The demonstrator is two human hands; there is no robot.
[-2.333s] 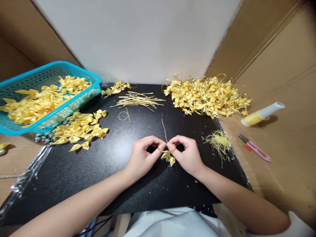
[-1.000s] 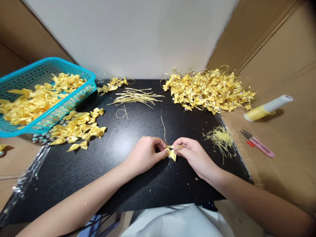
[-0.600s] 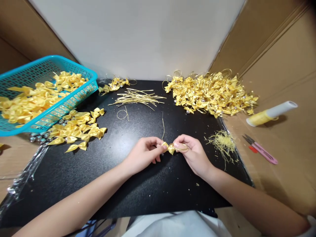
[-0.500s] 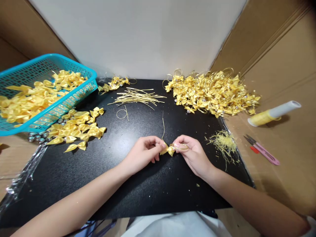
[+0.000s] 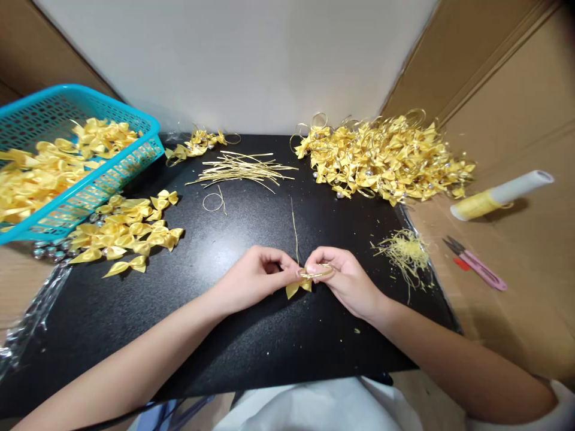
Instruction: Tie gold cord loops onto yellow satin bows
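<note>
In the head view, the left hand (image 5: pixel 254 280) and the right hand (image 5: pixel 344 280) meet at the middle of the black mat (image 5: pixel 251 353), fingertips pinched together on one small yellow ribbon bow (image 5: pixel 297 288). The bow hangs just below the pinch, and a thin gold cord (image 5: pixel 294 230) runs from the pinch away from the person, with a gold loop lying across the right hand's fingers (image 5: pixel 321 269). Both grips are narrow and closed on the bow and its cord.

Well to the left of the pinch lies a scatter of plain yellow bows (image 5: pixel 128 230), and beyond them a turquoise basket (image 5: pixel 103 179) with more bows inside. Straight ahead of the pinch is a bundle of cut gold cords (image 5: pixel 240 170). Ahead and to the right sits a large heap of finished bows with loops (image 5: pixel 386 158). Near the right hand lies a tuft of cord trimmings (image 5: pixel 406 251); further right are pink thread snips (image 5: pixel 476 269) and a spool of yellow thread (image 5: pixel 498 194)
</note>
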